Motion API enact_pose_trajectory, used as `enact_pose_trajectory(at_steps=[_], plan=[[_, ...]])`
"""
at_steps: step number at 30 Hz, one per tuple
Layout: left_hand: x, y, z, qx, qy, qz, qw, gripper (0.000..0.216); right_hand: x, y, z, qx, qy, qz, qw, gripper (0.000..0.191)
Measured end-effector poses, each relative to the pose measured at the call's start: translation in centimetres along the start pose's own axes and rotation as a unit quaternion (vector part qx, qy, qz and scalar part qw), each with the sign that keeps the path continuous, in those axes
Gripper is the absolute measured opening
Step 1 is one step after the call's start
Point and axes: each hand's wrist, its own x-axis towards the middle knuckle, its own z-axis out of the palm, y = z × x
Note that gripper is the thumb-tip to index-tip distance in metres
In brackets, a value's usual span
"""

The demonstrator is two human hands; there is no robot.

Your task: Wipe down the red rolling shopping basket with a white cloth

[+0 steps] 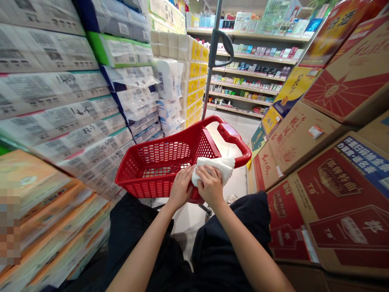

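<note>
On the head view, the only one I have, a red cart [173,140] spans from 9 o'clock across the middle to 3, its looped handle [243,152] at the 3 o'clock end. A white cloth [227,163] lies just below centre towards 5 o'clock, bunched against the cart's near side beside the handle. My right hand [210,183], at 5 o'clock, has its fingers bent over the cloth, pressing it down. My left hand [181,184], nearer 7, lies on the near rim with fingers fairly straight and close together; its thumb side is poorly seen, so I can't tell whether it pinches the rim or touches the cloth.

I judge the cloth light, limp and soft, nothing to break; I'd take it by the gathered middle under the palm, since the free corner towards 4 o'clock could slip loose. The cart looks like stiff, smooth plastic, probably slick and apt to roll, so I'd steady it by the rim or handle. Boxes [306,134] crowd 3 o'clock; packs [57,93] stack high at 10.
</note>
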Motion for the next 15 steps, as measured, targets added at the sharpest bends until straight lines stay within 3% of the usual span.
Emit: enact_pose_trajectory(at_steps=[2, 5, 11, 15], plan=[[0.0, -0.1, -0.2, -0.002, -0.008, 0.003, 1.000, 0.081, 0.1, 0.7, -0.6, 0.007, -0.012, -0.027, 1.000, 0.035], [0.1, -0.1, -0.4, -0.001, -0.013, 0.009, 1.000, 0.083, 0.6, 3.6, -3.5, -0.003, -0.009, -0.049, 0.999, 0.031], [0.2, 0.1, -0.2, 0.001, -0.001, 0.008, 1.000, 0.083, 2.0, 11.8, -10.3, -0.022, 0.063, 0.018, 0.998, 0.029], [0.3, 0.1, 0.0, 0.002, 0.001, 0.003, 1.000, 0.083, 2.2, 13.1, -10.9, 0.027, 0.091, 0.051, 0.994, 0.030]])
